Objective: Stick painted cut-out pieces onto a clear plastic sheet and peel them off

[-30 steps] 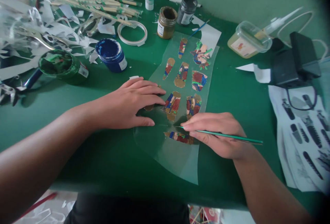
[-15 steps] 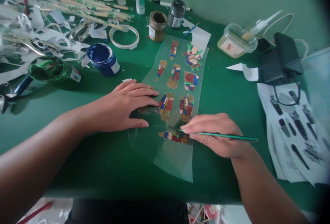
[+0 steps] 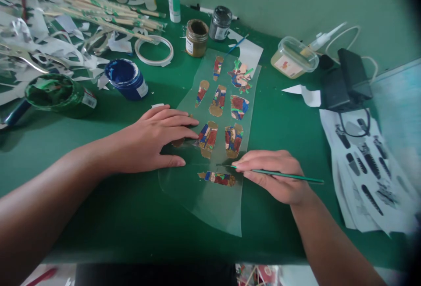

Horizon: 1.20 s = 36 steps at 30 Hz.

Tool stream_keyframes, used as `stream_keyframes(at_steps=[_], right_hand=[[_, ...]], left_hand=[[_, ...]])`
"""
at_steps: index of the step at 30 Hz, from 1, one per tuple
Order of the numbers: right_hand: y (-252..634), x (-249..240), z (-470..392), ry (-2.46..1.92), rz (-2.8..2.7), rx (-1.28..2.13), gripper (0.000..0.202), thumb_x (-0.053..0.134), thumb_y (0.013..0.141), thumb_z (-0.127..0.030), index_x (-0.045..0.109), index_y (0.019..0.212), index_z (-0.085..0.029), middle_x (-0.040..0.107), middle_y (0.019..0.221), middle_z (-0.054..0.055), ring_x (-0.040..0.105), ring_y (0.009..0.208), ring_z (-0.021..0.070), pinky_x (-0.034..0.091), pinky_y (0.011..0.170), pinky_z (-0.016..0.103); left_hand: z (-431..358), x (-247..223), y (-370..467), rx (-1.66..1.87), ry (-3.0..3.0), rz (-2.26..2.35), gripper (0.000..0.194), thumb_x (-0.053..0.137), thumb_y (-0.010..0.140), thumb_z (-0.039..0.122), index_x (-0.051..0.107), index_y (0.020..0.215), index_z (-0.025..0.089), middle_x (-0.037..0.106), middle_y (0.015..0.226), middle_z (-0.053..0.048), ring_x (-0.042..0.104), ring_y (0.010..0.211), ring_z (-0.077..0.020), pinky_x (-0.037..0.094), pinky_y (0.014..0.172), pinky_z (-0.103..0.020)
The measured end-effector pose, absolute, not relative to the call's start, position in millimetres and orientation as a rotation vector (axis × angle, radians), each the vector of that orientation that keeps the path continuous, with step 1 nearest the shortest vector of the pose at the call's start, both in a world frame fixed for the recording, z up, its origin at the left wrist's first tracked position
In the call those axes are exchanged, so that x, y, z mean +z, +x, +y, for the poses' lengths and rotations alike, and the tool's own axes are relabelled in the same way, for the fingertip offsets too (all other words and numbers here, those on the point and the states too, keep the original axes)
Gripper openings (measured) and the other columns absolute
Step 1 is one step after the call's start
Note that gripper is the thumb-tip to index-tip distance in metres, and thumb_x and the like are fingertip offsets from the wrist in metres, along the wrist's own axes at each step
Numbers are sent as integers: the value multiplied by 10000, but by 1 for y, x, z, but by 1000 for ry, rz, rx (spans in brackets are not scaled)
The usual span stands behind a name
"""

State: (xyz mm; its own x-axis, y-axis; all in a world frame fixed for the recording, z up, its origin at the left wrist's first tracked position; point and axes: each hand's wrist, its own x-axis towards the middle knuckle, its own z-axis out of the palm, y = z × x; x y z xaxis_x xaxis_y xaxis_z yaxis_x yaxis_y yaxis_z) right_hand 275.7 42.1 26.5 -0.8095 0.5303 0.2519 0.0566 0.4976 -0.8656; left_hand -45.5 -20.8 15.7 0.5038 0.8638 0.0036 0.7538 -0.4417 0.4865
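Note:
A thin green paintbrush [image 3: 286, 175] lies in the pinch of my right hand [image 3: 272, 174], its tip pointing left just above a long painted strip [image 3: 219, 178]. My left hand [image 3: 158, 139] rests flat with fingers apart on the left side of a translucent sheet [image 3: 223, 216], fingertips touching or close beside a painted piece [image 3: 207, 139]. Several patchwork pieces in red, blue, green and gold lie on the sheet, among them one piece [image 3: 233, 140] above the brush and a spiky one [image 3: 241, 75] at the far end. Whether the bristles touch the sheet is unclear.
Open jars of green paint [image 3: 59, 95], blue paint [image 3: 126, 79] and brown paint [image 3: 196, 38] stand left and behind. A tape roll [image 3: 154, 50], wooden sticks [image 3: 98, 9] and paper scraps crowd the back left. At right are a plastic tub [image 3: 294, 58], a black device [image 3: 348, 80] and printed sheets [image 3: 365, 172].
The whole view has shifted slightly, so most things sit a little left and lower. Both hands keep nearly the same place over the sheet, the brush still in my right hand.

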Motion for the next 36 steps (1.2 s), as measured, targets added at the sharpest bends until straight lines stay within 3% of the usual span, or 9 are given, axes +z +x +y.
stream_keyframes(at_steps=[11, 32, 36], right_hand=[[295, 24, 35, -471, -2218, 1333, 351, 649, 865, -47, 727, 1156, -229, 785, 1001, 70, 745, 928, 179, 631, 747, 304], [325, 26, 29, -650, -2177, 1188, 273, 646, 857, -64, 762, 1063, -200, 788, 901, 78, 754, 787, 179, 645, 663, 279], [333, 25, 26, -699, -2164, 1161, 237, 663, 856, -93, 774, 1030, -209, 793, 926, 85, 762, 835, 206, 651, 708, 303]], left_hand=[[-22, 16, -45, 321, 2340, 1366, 569, 639, 853, 577, 561, 1364, 340, 480, 1525, -31, 377, 1426, -305, 148, 1221, -536], [-21, 16, -45, 291, 2357, 1393, 565, 633, 846, 587, 570, 1357, 355, 478, 1526, -26, 382, 1421, -327, 177, 1210, -573], [-20, 16, -45, 318, 2352, 1376, 553, 638, 842, 581, 581, 1346, 361, 487, 1520, -23, 389, 1420, -323, 175, 1216, -565]])
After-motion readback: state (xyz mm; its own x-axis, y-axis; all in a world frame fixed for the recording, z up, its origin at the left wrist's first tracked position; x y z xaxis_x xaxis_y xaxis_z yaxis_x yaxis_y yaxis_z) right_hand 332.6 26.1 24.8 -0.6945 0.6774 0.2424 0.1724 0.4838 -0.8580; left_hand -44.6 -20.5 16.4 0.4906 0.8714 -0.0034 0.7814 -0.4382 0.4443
